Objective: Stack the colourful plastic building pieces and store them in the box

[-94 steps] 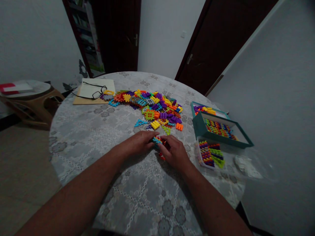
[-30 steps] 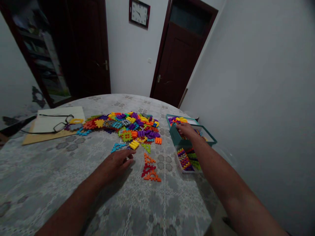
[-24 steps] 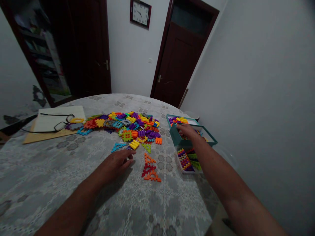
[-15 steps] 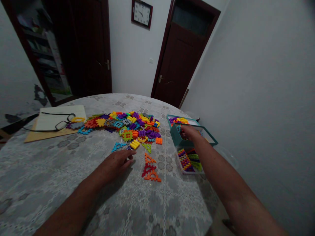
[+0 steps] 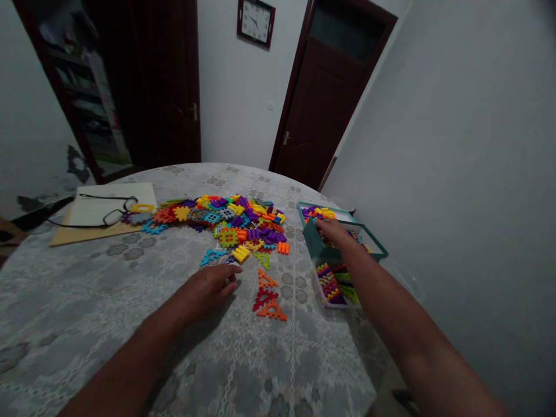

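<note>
My left hand (image 5: 215, 284) rests on the tablecloth, its fingers loosely bent and apart from the thumb, with nothing visible in them. Just beyond it lie a yellow ridged block (image 5: 240, 253), a blue triangular piece (image 5: 212, 257) and a lime triangular piece (image 5: 262, 259). To its right, two orange triangular pieces and a red triangular piece (image 5: 264, 299) form a short column, close together; whether they are joined I cannot tell. My right hand (image 5: 329, 230) reaches into a dark green box (image 5: 319, 250) of small colourful pieces. Its fingertips are hidden there, along with anything they grip.
A large heap of colourful plastic pieces (image 5: 226, 217) spreads across the middle of the table. Eyeglasses (image 5: 113, 217) lie on paper (image 5: 143, 194) at left. A clear container (image 5: 334, 305) of sorted pieces stands before the green box, and a teal-edged tray (image 5: 343, 215) behind it.
The view has shifted slightly, moving everything a little to the right. My right hand stays in the green box with a small shift of the fingers; my left hand stays put.
</note>
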A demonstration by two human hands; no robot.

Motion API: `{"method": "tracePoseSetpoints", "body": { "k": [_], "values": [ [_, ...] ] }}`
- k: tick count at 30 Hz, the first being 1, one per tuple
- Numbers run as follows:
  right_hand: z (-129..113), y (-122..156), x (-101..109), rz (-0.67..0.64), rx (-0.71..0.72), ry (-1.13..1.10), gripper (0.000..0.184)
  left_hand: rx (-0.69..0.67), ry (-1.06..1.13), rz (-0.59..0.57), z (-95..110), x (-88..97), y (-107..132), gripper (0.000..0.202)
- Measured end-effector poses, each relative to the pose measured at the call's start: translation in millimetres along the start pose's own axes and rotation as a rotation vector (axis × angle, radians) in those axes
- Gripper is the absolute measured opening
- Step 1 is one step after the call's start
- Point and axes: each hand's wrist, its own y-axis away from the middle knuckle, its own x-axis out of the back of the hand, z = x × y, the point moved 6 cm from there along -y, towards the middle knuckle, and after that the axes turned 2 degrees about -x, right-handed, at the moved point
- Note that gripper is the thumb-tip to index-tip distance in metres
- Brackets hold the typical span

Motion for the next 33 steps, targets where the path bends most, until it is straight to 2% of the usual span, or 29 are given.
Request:
{"method": "tracePoseSetpoints", "body": {
  "k": [3, 7, 13, 18, 28, 33],
  "values": [
    [-0.9, -0.6, -0.2, 0.013, -0.013, 0.011, 0.017, 0.011, -0.004, -0.002, -0.3, 0.1, 0.7, 0.044],
    [-0.4, 2.3, -2.3, 0.007, -0.017, -0.003, 0.014, 0.013, -0.013, -0.012, -2.0, -1.4, -0.3, 0.045],
    [-4.0, 3.1, -1.0, 0.045, 0.047, -0.03, 0.014, 0.057, 0.031, -0.021, -0.5, 0.4, 0.5, 0.047],
    [-3.9, 2.7, -0.8, 0.025, 0.075, -0.059, 0.011, -0.004, 0.007, 0.021, -1.3, 1.2, -0.2, 0.045],
    [-0.7, 4.3, -6.0, -0.002, -0.027, -0.109, 0.023, -0.006, 0.053, 0.054, -1.7, 2.5, 1.5, 0.041],
    [4.0, -1.6, -7.8, -0.002, -0.027, -0.094, 0.024, -0.022, 0.016, 0.022, -0.6, 1.5, 0.4, 0.044]
  ]
}}
